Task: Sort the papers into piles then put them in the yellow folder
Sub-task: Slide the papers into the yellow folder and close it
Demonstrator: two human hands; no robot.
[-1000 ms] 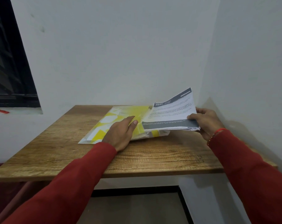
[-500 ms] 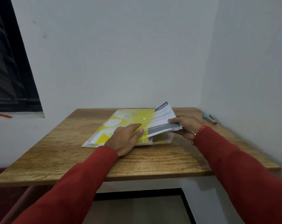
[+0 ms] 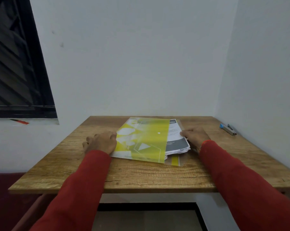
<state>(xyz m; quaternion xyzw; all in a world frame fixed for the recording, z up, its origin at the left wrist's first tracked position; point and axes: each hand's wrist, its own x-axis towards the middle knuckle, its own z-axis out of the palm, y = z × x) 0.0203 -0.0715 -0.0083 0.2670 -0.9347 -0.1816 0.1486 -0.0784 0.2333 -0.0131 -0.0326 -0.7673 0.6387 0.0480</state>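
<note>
Wooden table [image 3: 141, 177] — yellow folder [image 3: 141, 140] of papers [image 3: 176, 140] between both hands

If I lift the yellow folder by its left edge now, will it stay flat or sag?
The yellow folder looks thin and translucent, so probably floppy. The papers stick out its open right side, so they may slide out. Its glossy plastic likely slips on the table.

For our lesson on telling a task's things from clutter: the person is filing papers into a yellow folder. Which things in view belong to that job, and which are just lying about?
Part of the job:
- yellow folder
- stack of papers, partly inside it
- left hand, at the folder's left edge
- right hand, holding the papers

Just lying about:
- stapler on the table
- red pen on the window ledge
</note>
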